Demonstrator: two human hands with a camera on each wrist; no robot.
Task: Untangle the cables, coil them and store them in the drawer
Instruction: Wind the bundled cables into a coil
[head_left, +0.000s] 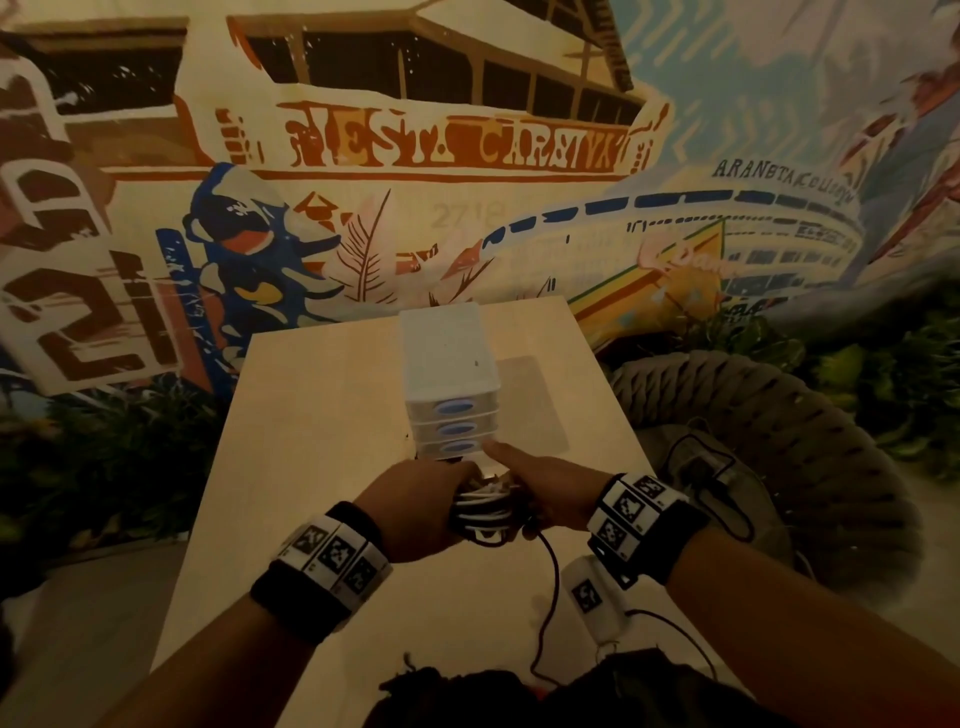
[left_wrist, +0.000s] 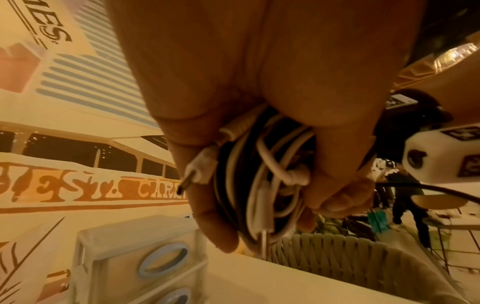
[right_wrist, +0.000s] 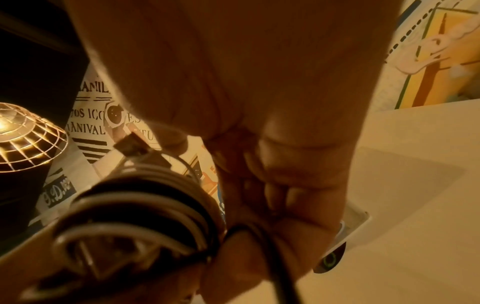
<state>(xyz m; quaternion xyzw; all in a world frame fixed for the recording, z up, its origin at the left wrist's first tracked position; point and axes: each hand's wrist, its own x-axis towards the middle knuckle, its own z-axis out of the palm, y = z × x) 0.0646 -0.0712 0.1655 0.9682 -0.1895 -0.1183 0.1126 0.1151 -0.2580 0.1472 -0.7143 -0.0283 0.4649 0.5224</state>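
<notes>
A bundle of coiled black and white cables (head_left: 485, 512) hangs just above the pale wooden table (head_left: 311, 415), in front of a white three-drawer unit (head_left: 449, 384) with blue handles. My left hand (head_left: 415, 506) grips the bundle (left_wrist: 262, 185) in its fist, and a white USB plug (left_wrist: 193, 174) sticks out past the fingers. My right hand (head_left: 550, 488) touches the bundle's right side; its index finger points toward the lowest drawer and its other fingers curl round a loose black cable (right_wrist: 270, 253). That black cable (head_left: 545, 597) trails down toward my body. All three drawers look closed.
A woven rope chair (head_left: 779, 405) stands right of the table with a black charger and lead (head_left: 711, 478) on its seat. A painted mural wall rises behind the table. Plants line the floor on both sides. A lit wire lamp (right_wrist: 23, 139) shows at the left.
</notes>
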